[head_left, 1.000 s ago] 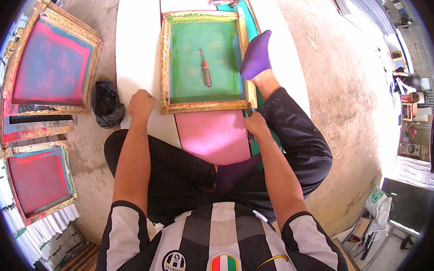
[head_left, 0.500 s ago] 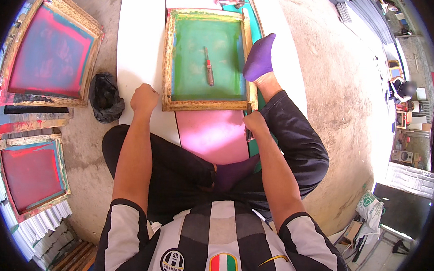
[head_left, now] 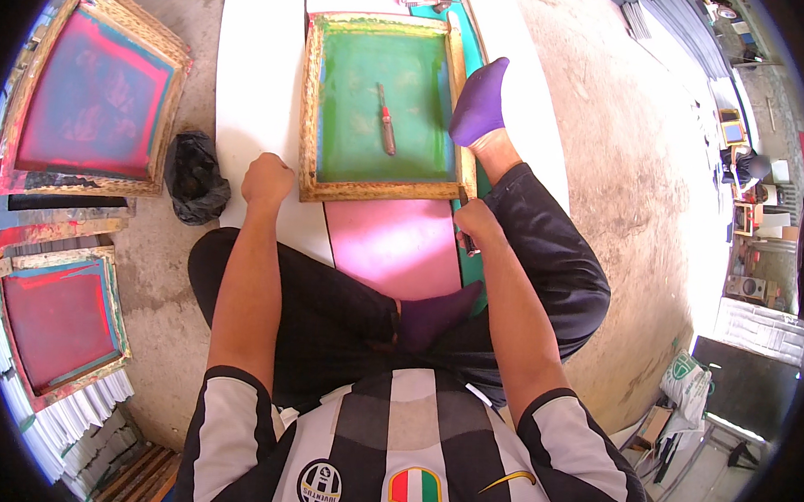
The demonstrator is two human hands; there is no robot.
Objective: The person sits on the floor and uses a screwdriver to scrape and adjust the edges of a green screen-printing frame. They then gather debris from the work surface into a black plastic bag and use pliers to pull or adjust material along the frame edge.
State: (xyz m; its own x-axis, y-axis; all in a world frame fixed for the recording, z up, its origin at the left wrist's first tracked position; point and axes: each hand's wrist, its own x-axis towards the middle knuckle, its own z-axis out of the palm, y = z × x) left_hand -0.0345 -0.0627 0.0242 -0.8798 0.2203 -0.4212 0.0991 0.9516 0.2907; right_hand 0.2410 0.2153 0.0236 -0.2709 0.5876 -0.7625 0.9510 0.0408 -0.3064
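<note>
A wooden-framed printing screen (head_left: 377, 196) with green mesh lies on the board before me. On its mesh rests a screwdriver (head_left: 387, 125) with a red and brown handle. My right hand (head_left: 478, 220) is closed round a dark hand tool (head_left: 464, 196) at the frame's near right corner. Its narrow end meets the wood there, while most of it is hidden in my fist. Left of the frame, my left hand (head_left: 267, 180) is a closed fist over the white board; whether anything is inside cannot be made out. My purple-socked foot (head_left: 480, 106) presses by the frame's right side.
A black plastic bag (head_left: 196, 179) sits at the left. Two more framed screens with red mesh, one larger (head_left: 99, 99) and one smaller (head_left: 62, 330), stand further left. A small red and silver tool (head_left: 424, 1) lies beyond the frame. Another person (head_left: 742, 167) is far right.
My right hand has turned slightly with the dark tool, whose rear end has swung a little to the right. The frame and screwdriver appear slightly higher in view.
</note>
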